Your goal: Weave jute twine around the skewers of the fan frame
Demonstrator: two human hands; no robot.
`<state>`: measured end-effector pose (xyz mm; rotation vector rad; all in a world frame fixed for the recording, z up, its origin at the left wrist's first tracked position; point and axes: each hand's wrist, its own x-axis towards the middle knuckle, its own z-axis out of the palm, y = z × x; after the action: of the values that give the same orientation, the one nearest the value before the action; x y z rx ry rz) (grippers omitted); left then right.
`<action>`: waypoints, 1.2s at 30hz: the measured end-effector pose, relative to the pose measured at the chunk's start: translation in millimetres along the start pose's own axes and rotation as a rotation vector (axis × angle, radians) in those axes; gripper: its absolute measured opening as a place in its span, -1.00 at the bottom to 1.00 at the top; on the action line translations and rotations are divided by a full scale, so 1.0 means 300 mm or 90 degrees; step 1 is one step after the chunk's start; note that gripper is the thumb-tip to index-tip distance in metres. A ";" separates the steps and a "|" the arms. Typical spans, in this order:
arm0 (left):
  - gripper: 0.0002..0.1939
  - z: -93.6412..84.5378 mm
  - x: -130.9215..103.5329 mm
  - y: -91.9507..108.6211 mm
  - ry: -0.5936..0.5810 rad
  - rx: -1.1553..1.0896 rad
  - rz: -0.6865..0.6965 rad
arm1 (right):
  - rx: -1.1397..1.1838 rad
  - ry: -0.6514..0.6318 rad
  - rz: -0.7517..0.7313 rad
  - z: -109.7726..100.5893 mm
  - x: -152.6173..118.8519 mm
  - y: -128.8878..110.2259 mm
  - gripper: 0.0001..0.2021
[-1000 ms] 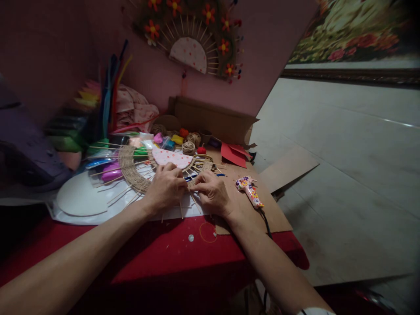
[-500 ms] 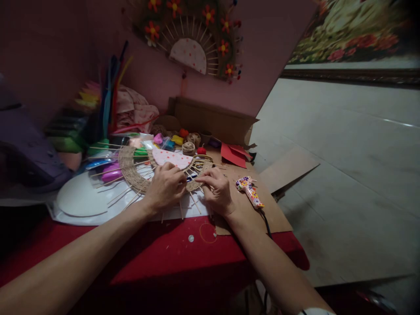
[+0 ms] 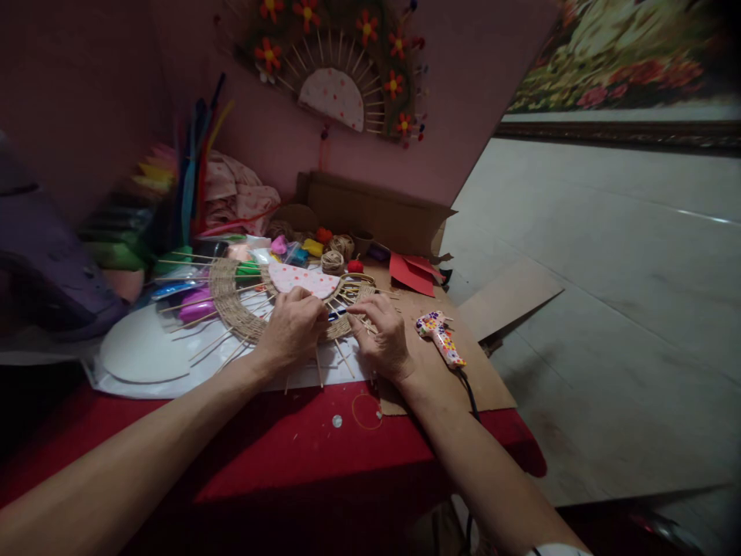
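A half-round piece of woven twine [image 3: 232,309] with thin sticks radiating from it lies on the white sheet. At its middle is a white half disc with red dots [image 3: 304,279]. My left hand [image 3: 294,324] is closed on the weave's lower edge; its fingertips are partly hidden. Just to the right, my right hand [image 3: 382,333] has its thumb and forefinger apart near the weave, and whether it has twine between its fingers is too small to tell. Something dark blue [image 3: 336,314] shows between the hands.
A flower-patterned glue gun [image 3: 441,340] with a black cord lies on cardboard [image 3: 486,390] at the right. Behind are twine balls [image 3: 333,262], red paper [image 3: 412,275] and colourful clay packs. A white disc [image 3: 142,347] lies left; a decorated fan [image 3: 333,93] hangs on the wall.
My right thumb has moved down, away from the forefinger, widening the gap between them. My left hand has hardly moved, and the woven piece stays in place.
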<state>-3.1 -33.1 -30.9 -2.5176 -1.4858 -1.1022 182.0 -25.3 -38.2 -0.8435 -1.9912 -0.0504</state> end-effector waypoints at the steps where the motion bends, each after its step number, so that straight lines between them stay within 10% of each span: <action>1: -0.91 0.002 -0.001 -0.004 -0.002 -0.002 0.001 | 0.001 -0.007 0.006 -0.001 0.000 -0.002 -0.94; 17: -0.78 -0.003 0.009 -0.017 0.016 0.100 -0.076 | 0.014 0.025 0.065 0.014 0.001 0.010 -0.85; 26: -0.82 -0.013 0.008 -0.020 0.032 0.110 -0.079 | 0.066 0.005 0.268 0.016 0.144 -0.072 -0.76; 36: -0.84 -0.015 0.010 -0.047 0.036 0.085 -0.081 | 0.009 0.076 0.112 0.105 0.063 -0.005 -0.87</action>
<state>-15.6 -24.6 -30.4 -2.3142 -1.6646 -1.0404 151.5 -4.8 -40.6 -0.9810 -1.7982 0.0157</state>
